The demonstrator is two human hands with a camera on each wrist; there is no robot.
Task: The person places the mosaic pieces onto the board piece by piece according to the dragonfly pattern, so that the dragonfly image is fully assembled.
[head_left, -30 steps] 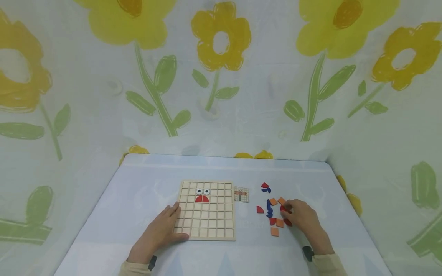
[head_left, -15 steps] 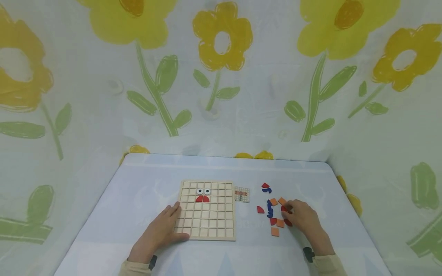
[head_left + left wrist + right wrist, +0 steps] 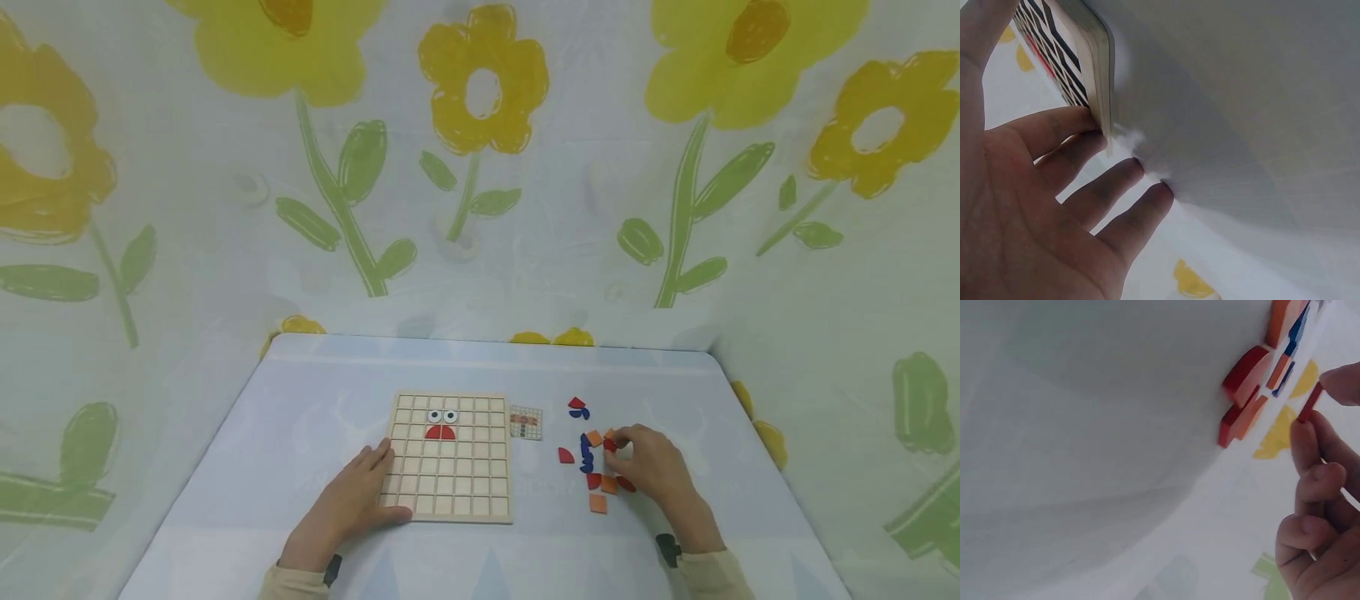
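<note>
My left hand (image 3: pixel 351 496) rests at the left edge of a wooden grid board (image 3: pixel 453 475), fingers spread along its side and thumb at its front corner. In the left wrist view, the index and middle fingertips touch the board's edge (image 3: pixel 1102 81). Two eye tiles (image 3: pixel 442 416) sit side by side on the board, directly above two red quarter-circle tiles (image 3: pixel 440 432). Over the loose tiles at the right, my right hand (image 3: pixel 652 462) pinches a red tile (image 3: pixel 1311 403) between thumb and fingertips. That tile shows edge-on in the right wrist view, held off the table.
A small pattern card (image 3: pixel 527 422) lies beside the board's right edge. Orange square tiles (image 3: pixel 597 503), blue curved tiles (image 3: pixel 587 456) and red tiles (image 3: pixel 566 456) are scattered near the right hand. Farther back lie another red tile (image 3: pixel 576 402) and two blue ones (image 3: pixel 579 412).
My right hand has moved slightly up and left in the head view, and the red tile under its fingers has moved with it. The left hand and the board stay put.
</note>
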